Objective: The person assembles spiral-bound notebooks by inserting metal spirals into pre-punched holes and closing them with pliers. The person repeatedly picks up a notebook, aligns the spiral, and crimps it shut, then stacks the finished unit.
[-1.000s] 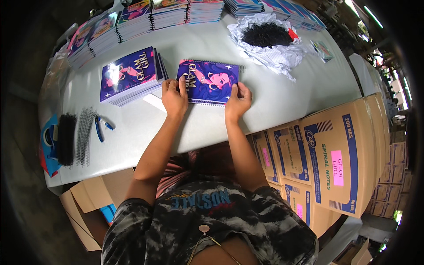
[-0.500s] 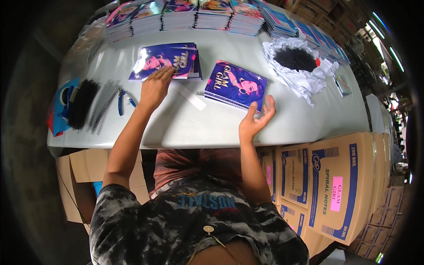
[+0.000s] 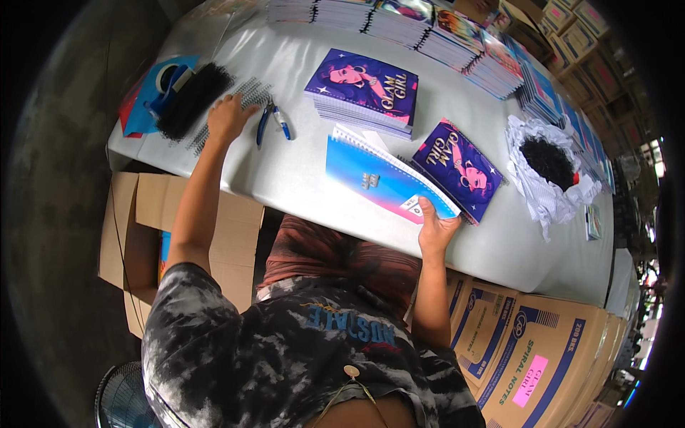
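My right hand (image 3: 437, 232) grips an unbound notebook (image 3: 385, 182) at its right end, thumb on top. Its cover fades from blue to pink, and punched holes run along its upper edge. Over a bundle of black spiral binding coils (image 3: 250, 93) reaches my left hand (image 3: 230, 118), thumb apart from the fingers and nothing visibly held. Beyond the held notebook stands a stack of purple notebooks (image 3: 364, 85) with a pink figure on the cover. Another purple notebook (image 3: 464, 167) lies at the right, partly behind the held one.
Blue-handled pliers (image 3: 264, 125) and a blue-and-white tool (image 3: 283, 125) lie near the coils. A tape roll (image 3: 171, 77) and a dark coil bundle (image 3: 196, 100) are at the left. Crumpled paper (image 3: 524, 150) holds black coils. Notebook stacks (image 3: 399, 27) line the back; cartons (image 3: 528, 357) stand below.
The view has turned. My left hand has left the purple stack for the coils at the left. My right hand, open before, now holds the blue-and-pink unbound notebook.
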The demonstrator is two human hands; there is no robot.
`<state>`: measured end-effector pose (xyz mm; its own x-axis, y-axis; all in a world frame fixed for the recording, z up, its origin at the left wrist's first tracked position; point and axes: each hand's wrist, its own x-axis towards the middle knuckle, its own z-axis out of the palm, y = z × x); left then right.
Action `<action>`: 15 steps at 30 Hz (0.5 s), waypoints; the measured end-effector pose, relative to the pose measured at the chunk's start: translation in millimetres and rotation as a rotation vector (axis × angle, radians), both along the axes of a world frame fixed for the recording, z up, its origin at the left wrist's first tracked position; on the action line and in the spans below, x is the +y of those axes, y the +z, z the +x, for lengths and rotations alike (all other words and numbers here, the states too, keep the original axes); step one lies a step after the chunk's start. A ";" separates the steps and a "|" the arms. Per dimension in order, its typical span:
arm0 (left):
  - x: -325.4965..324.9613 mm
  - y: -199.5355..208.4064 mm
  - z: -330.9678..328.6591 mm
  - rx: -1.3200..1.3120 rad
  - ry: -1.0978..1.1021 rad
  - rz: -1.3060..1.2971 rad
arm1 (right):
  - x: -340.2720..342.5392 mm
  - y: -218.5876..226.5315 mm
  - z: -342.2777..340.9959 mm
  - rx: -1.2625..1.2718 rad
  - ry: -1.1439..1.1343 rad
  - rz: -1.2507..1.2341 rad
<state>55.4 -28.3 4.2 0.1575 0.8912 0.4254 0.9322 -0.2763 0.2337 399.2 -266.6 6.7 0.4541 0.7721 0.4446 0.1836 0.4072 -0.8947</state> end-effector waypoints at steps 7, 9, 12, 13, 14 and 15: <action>11.9 3.0 -14.4 0.018 0.132 -0.052 | -3.0 24.8 5.7 -0.055 0.253 0.000; 12.7 24.6 -15.0 -0.065 0.134 -0.116 | -3.4 21.8 10.7 -0.127 0.260 -0.091; 12.0 53.8 -9.3 -0.030 0.206 -0.174 | -2.1 18.1 15.2 -0.136 0.273 -0.123; 10.3 64.0 -9.2 0.010 0.199 -0.211 | 0.7 21.4 13.2 -0.128 0.266 -0.102; 13.2 61.9 -13.0 -0.022 0.156 -0.158 | 3.4 23.0 11.8 -0.119 0.259 -0.081; 20.0 56.8 -18.5 -0.053 0.114 -0.104 | 5.8 19.1 14.9 -0.176 0.247 -0.099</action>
<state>36.9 -8.4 61.0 0.0326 0.9416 0.3352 0.9416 -0.1414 0.3056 414.1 -260.8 25.8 0.1697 0.8929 0.4170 0.2458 0.3714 -0.8954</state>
